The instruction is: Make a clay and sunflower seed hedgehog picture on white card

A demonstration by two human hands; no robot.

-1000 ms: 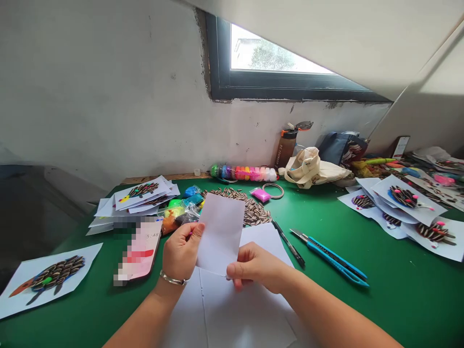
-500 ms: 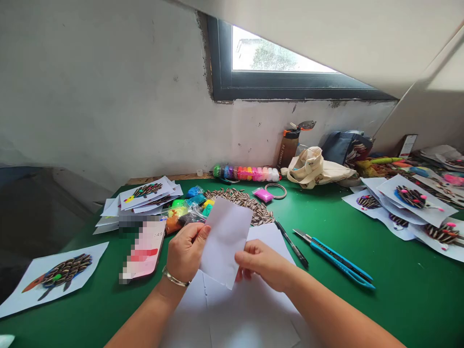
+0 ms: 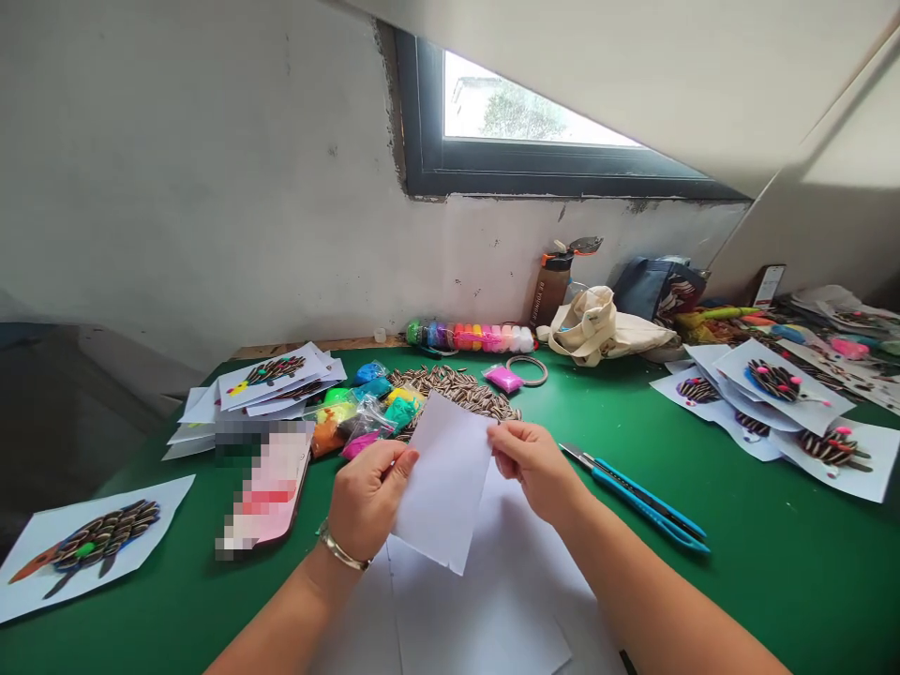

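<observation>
A small white sheet of paper point(image 3: 444, 483) is held up in front of me, tilted, above more white sheets point(image 3: 478, 619) lying on the table. My left hand point(image 3: 369, 492) pinches its left edge between thumb and fingers; a bracelet sits on that wrist. At the upper right corner, my right hand point(image 3: 531, 464) grips the same sheet with thumb and bent fingers. To the right of my right hand lies a blue utility knife point(image 3: 643, 502) with its blade out. Beyond the sheet spreads a pile of striped sunflower seeds point(image 3: 457, 386).
Bags of coloured clay point(image 3: 344, 408) and a phone point(image 3: 274, 487) lie left of my hands. Seed pictures on paper are stacked at the left point(image 3: 260, 384) and right point(image 3: 780, 384). A bottle point(image 3: 552, 286) and cloth bag point(image 3: 597, 328) stand by the wall.
My right hand has moved up from the sheet's lower right edge to its upper right corner. The left hand keeps its hold. The view has shifted slightly, and my right arm now covers the pen.
</observation>
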